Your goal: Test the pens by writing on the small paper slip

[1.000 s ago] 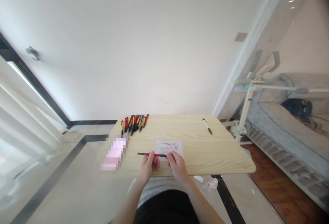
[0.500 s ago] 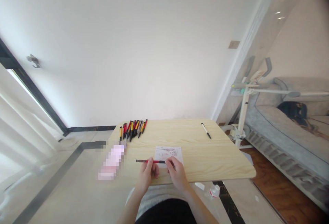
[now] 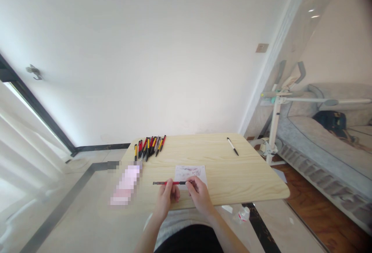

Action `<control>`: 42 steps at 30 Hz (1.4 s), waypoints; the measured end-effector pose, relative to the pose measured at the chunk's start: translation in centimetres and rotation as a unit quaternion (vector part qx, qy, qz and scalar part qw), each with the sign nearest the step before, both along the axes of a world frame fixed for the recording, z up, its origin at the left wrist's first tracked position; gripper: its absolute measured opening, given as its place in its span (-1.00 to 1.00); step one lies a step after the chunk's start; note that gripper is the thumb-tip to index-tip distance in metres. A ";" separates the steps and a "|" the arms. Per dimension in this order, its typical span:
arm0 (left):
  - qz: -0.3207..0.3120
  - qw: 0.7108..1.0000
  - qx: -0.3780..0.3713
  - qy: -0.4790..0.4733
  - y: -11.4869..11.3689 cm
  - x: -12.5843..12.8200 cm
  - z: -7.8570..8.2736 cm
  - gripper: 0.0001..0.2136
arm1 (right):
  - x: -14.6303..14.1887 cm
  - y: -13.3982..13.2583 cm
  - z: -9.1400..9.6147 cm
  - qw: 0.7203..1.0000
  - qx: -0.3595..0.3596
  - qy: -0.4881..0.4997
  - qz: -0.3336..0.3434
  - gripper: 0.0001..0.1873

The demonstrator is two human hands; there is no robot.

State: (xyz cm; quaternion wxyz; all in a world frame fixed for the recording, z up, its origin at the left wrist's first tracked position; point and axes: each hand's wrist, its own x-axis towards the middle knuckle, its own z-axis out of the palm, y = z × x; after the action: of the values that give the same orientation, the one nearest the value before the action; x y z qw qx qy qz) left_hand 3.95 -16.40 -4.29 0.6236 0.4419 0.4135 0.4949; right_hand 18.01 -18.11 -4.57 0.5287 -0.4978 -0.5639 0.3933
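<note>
Between my two hands a red and black pen (image 3: 176, 183) lies level, just above the near part of the wooden table (image 3: 221, 175). My left hand (image 3: 167, 194) pinches its red barrel, with the dark end sticking out to the left. The fingers of my right hand (image 3: 198, 191) are closed around the black right end and hide its tip. Under the pen and partly behind my right hand is a small sheet of paper (image 3: 180, 170) with dark and reddish marks.
Several red, yellow and black pens (image 3: 148, 146) lie in a pile at the table's far left. A white and black pen (image 3: 232, 146) lies alone at the far right. A pixelated pink patch covers the left edge. On the floor stands a clear bottle (image 3: 244, 214).
The view has shifted slightly. Both hands keep the same hold on the red and black pen, with hardly any movement.
</note>
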 end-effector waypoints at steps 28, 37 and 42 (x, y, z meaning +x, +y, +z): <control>0.004 1.000 0.006 -0.003 0.0 0.0 0.0 -0.56 | 0.2 -0.1 0.2 0.999 -0.001 -0.033 0.012 -0.64; -0.006 1.000 0.006 -0.003 0.0 0.0 0.1 -0.56 | 0.2 -0.3 0.4 1.000 -0.009 -0.021 0.013 -0.67; -0.009 1.000 0.007 0.005 -0.1 0.0 0.3 -0.57 | 0.2 -0.3 0.6 1.000 0.000 -0.013 0.014 -0.68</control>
State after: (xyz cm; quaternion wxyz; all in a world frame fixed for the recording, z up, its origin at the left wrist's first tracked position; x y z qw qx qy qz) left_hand 3.96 -16.45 -4.02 0.6229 0.4518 0.4094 0.4902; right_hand 18.17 -18.42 -3.93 0.5159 -0.4949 -0.5777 0.3938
